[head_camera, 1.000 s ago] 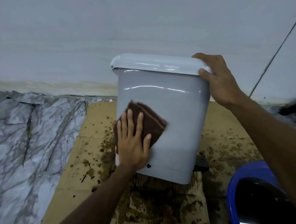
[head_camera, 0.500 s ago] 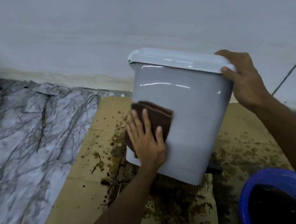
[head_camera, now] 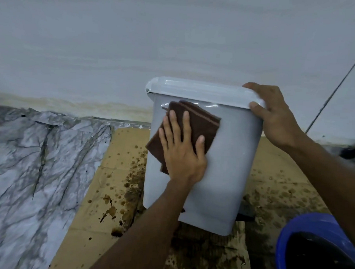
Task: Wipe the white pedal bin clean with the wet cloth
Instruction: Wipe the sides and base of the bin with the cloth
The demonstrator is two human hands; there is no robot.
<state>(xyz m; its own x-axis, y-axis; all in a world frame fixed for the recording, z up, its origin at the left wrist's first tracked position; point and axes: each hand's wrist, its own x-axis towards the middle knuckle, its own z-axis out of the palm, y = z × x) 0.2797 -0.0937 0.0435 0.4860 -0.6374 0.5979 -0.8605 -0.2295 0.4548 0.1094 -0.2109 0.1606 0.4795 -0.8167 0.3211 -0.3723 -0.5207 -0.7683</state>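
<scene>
Left hand (head_camera: 181,153) lies flat with straight fingers, pressing the folded brown cloth (head_camera: 202,123) against the upper side of the bin (head_camera: 232,168). Right hand (head_camera: 276,117) grips the right end of the lid (head_camera: 195,89), thumb on its edge and fingers curled over the top. The bin stands on stained cardboard (head_camera: 107,192) by the wall, with a blue basin (head_camera: 303,225) near its right.

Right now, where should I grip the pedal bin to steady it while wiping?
Probably the lid, right corner, from above: its overhanging edge gives fingers a lip, as the right hand shows, leaving the front of the pedal bin free for the cloth.
</scene>
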